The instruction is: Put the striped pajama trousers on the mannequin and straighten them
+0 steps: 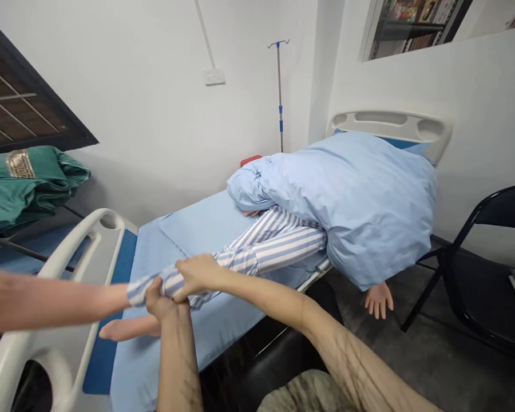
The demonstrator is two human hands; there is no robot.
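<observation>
Both my hands are closed around a blue-and-white striped trouser leg over the bed's foot end. My left hand grips it from below near the cuff, thumb up. Just beyond, my right hand holds the cloth from above. The trousers are on a manikin-like figure; one bare lower leg sticks out of the cuff across the footboard, its end cut off at the left edge. The other bare foot rests on the mattress. A bunched light-blue quilt hides the upper body, and a hand hangs out beneath it.
The bed's footboard stands at left, its headboard at the far right. An IV pole rises by the wall. A black folding chair stands at right, and green folded cloth lies at left.
</observation>
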